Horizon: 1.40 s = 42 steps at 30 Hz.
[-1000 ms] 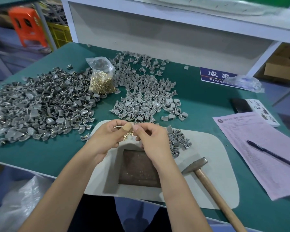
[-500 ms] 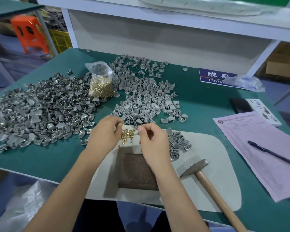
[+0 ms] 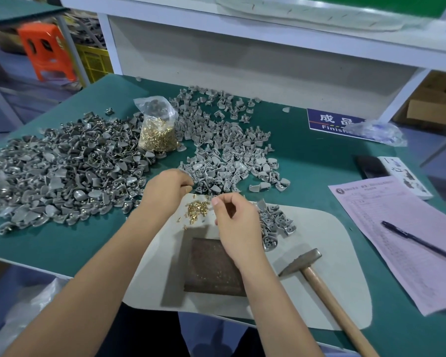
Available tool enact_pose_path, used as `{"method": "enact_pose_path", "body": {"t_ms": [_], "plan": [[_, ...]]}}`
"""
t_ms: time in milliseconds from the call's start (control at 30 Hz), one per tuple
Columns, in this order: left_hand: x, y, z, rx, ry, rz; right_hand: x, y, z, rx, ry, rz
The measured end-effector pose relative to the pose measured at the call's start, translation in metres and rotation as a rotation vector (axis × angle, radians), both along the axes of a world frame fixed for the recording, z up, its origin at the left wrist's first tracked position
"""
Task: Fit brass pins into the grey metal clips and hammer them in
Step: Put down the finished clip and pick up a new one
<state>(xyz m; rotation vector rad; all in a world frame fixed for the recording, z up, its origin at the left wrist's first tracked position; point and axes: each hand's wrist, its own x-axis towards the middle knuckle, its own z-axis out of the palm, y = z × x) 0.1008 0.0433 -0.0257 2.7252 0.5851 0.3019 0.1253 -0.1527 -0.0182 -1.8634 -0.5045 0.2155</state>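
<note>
At the far left of the green worktop (image 3: 62, 243) lies a wide heap of darker grey clips (image 3: 62, 171), reaching almost to the left edge. Just right of it stands a clear bag (image 3: 158, 130), its lower half filled with brass pins, its top crumpled. Paler clips (image 3: 224, 150) spread behind and right of the bag, toward the white back panel.

The left hand (image 3: 169, 189) has its fingers curled at the near edge of the paler clips; whether it pinches one I cannot tell. Loose pins (image 3: 197, 208) lie scattered on the far left corner of a pale mat (image 3: 327, 266), between the two hands. The right hand (image 3: 236, 220) hovers just beside them, thumb and forefinger drawn together; what they hold, if anything, is too small to tell. Below it a dark block (image 3: 211, 266) sits on the mat. A small cluster of clips (image 3: 276, 225) lies just right of that hand.

A hammer (image 3: 319, 284) rests on the mat, handle running off the worktop's near edge. Bare mat shows beyond its head. Further right lie a pink form (image 3: 397, 240) with a pen (image 3: 420, 240), and behind them a blue sign (image 3: 330, 121).
</note>
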Motion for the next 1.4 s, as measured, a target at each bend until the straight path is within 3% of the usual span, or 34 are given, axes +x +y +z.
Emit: {"method": "enact_pose_path", "body": {"t_ms": [133,233,433,900,1133,1400], "plan": [[0.013,0.002,0.005,0.107,0.112,0.007,-0.001,0.000,0.000,-0.006,-0.014,0.003],[0.009,-0.006,-0.007,0.145,0.098,0.011,-0.001,0.000,0.001,0.002,-0.013,0.002],[-0.009,-0.020,-0.024,0.044,-0.110,0.021,0.000,0.001,0.001,0.002,-0.016,-0.005],[-0.014,-0.018,-0.014,-0.027,-0.022,-0.068,-0.001,0.003,0.001,-0.009,-0.016,-0.009],[-0.016,-0.030,-0.009,-0.045,-0.150,-0.190,-0.001,0.001,0.002,0.167,0.079,-0.325],[-0.002,-0.040,-0.012,-0.066,-0.143,-0.152,-0.001,0.001,0.002,0.165,0.093,-0.341]]}}
